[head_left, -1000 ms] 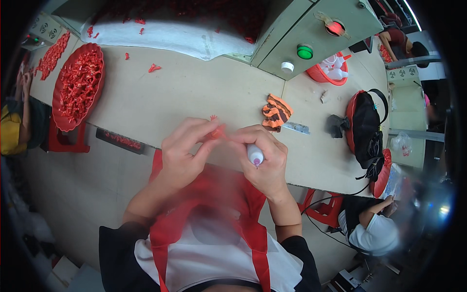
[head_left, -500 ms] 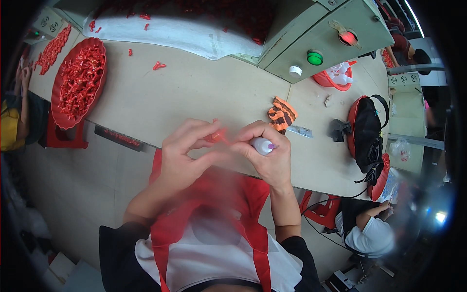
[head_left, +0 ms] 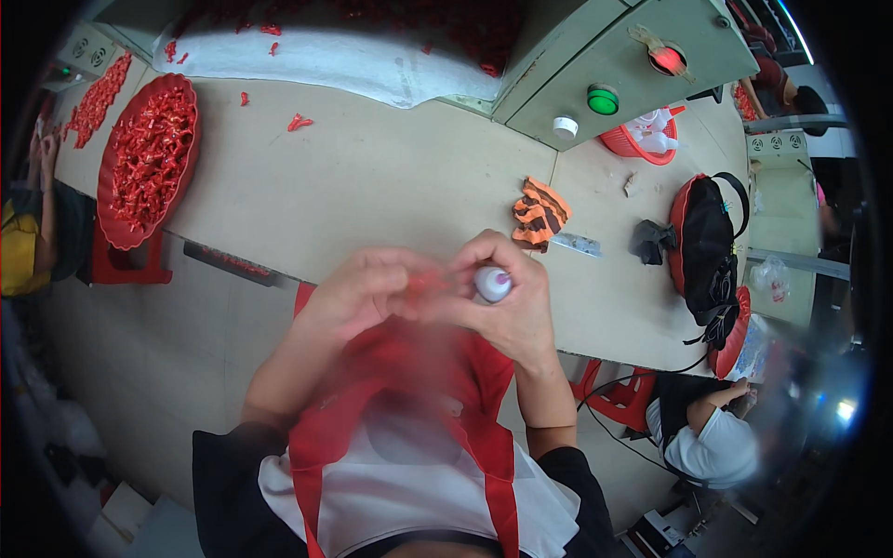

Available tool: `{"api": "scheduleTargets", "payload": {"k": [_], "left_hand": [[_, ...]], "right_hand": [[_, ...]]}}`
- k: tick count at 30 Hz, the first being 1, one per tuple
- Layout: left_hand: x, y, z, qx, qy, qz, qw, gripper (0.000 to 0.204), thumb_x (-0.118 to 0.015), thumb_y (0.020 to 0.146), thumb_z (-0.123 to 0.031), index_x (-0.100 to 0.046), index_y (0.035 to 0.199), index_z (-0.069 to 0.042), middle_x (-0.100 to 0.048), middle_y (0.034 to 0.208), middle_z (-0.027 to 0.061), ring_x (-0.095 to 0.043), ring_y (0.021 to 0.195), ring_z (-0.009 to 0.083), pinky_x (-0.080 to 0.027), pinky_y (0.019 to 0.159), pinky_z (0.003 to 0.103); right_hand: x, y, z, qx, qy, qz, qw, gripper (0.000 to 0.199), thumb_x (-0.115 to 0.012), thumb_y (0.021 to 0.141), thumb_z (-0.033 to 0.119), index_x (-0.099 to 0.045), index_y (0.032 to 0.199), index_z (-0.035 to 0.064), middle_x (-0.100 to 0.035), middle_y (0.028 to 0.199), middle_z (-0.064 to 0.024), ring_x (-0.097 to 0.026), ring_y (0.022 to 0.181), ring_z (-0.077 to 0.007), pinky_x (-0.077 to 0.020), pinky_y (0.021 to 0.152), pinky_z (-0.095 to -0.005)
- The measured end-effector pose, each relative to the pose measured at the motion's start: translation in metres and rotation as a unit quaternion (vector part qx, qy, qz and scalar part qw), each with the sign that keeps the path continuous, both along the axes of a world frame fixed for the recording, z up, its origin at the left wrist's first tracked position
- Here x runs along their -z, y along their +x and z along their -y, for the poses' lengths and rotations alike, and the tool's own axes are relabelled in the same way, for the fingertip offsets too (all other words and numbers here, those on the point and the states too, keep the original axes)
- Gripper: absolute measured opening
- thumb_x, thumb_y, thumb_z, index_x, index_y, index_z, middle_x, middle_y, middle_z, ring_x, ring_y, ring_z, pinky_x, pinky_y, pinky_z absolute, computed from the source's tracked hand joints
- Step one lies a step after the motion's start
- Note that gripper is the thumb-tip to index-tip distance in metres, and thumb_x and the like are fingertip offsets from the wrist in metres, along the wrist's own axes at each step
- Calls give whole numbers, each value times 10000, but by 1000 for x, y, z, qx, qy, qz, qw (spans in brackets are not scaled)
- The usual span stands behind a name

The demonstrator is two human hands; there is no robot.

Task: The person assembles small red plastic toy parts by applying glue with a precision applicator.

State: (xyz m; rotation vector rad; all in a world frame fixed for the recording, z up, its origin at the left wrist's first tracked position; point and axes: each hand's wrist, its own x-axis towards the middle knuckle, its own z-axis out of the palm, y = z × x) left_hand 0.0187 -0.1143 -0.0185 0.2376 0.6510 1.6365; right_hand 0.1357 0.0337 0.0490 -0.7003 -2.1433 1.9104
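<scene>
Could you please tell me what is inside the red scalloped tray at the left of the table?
The red tray holds a heap of small, glossy red pieces. The lower pieces and the tray's bottom beneath the heap are covered, so they cannot be seen.

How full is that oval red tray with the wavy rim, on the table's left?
The oval red tray is well filled: small glossy red pieces cover most of its inside, leaving the wavy rim bare.

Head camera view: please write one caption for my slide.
At a pale table, the left hand holds a blurred red piece near the right hand, which grips a white bottle.
</scene>
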Motion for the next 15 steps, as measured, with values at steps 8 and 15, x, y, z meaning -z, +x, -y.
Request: {"api": "scheduleTargets", "payload": {"k": [8, 15], "left_hand": [[21, 7, -8, 45, 112, 363, 924, 304, -488, 916, -266, -566, 1069, -14, -553, 1138, 150, -563, 1024, 247, -524, 797, 328], [14, 6, -13, 22, 55, 324, 944, 408, -498, 903, -320, -514, 1111, 31, -540, 1033, 152, -581, 911, 243, -536, 776, 293]], "right_hand": [[42, 16, -53, 201, 458, 173, 848, 210, -723, 697, 114, -640, 863, 17, -601, 866, -92, -616, 704, -203, -478, 627, -295], [30, 15, -48, 191, 209, 45, 958, 155, -673, 727, 59, -640, 863, -9, -589, 803, -76, -608, 721, -156, -465, 631, -268]]}}
